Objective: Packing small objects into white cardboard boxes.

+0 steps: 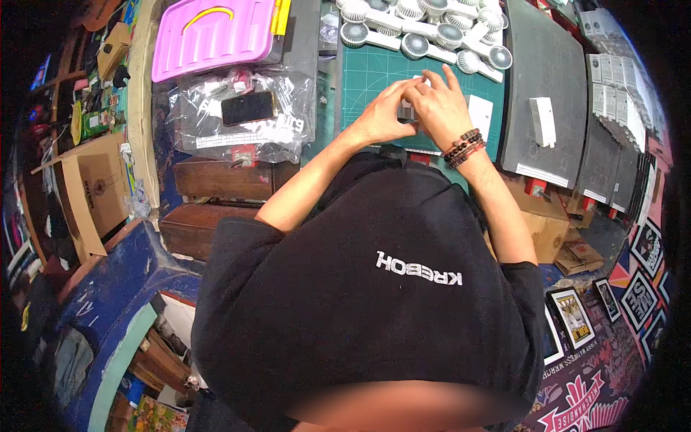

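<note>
My left hand (384, 114) curls around a small box (406, 112), fingers along its far side and thumb along its near side. Over the box's right side lies my right hand (436, 102), with a beaded bracelet at its wrist and two fingers raised. Most of the box is hidden by the hands. Both hands are above a green cutting mat (367, 70) with a printed grid. A white carton (480, 116) lies on the mat just right of my right hand. Several white handheld fans (426, 35) are heaped at the mat's far end.
At left, a black smartphone (248, 108) rests on clear plastic bags (186, 121), near a pink-lidded storage box (216, 38). One white carton (542, 122) lies on the dark board (545, 65) at right. Beyond it stand stacked small cartons (615, 86). An open cardboard box (102, 183) is far left.
</note>
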Demonstrator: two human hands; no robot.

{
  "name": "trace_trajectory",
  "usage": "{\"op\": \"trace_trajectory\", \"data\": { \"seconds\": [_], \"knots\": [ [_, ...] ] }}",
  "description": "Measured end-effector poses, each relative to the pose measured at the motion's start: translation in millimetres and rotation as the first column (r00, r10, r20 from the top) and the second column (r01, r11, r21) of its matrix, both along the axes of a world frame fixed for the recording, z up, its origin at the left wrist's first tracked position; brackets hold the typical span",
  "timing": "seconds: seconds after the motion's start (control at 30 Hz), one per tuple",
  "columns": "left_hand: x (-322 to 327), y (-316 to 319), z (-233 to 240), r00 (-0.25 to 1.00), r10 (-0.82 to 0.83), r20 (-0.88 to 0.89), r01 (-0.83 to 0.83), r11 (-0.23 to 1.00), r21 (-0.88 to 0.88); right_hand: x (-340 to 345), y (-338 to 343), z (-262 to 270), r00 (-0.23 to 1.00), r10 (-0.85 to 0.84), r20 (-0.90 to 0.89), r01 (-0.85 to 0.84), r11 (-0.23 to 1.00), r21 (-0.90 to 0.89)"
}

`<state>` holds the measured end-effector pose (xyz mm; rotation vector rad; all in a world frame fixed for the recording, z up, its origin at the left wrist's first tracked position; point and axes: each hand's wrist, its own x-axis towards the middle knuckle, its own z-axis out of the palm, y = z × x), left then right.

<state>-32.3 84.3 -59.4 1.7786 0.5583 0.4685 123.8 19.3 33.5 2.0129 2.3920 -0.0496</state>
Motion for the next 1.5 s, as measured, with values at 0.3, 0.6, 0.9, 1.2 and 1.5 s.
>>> {"op": "trace_trajectory", "data": {
  "seconds": [0.3,0.6,0.9,1.2,1.5],
  "knots": [
    [-3,6,-1,0.998,-0.052,-0.043,0.05,0.998,-0.037,9,3,2,1.0,-0.029,0.003,0.029,0.99,-0.141],
    [8,4,2,0.999,-0.04,0.018,0.04,0.999,0.003,22,8,-2,0.999,0.039,0.027,-0.034,0.985,-0.167],
    [12,7,4,0.992,-0.108,-0.07,0.111,0.993,0.033,40,8,1,0.987,0.158,-0.014,-0.159,0.987,-0.033],
    [15,3,0,0.996,-0.084,-0.016,0.085,0.992,0.098,44,8,49,0.986,0.166,0.01,-0.163,0.977,-0.138],
    [33,7,56,0.974,0.021,0.227,-0.09,0.95,0.298,67,14,167,0.954,0.107,-0.281,-0.159,0.973,-0.166]
  ]
}}
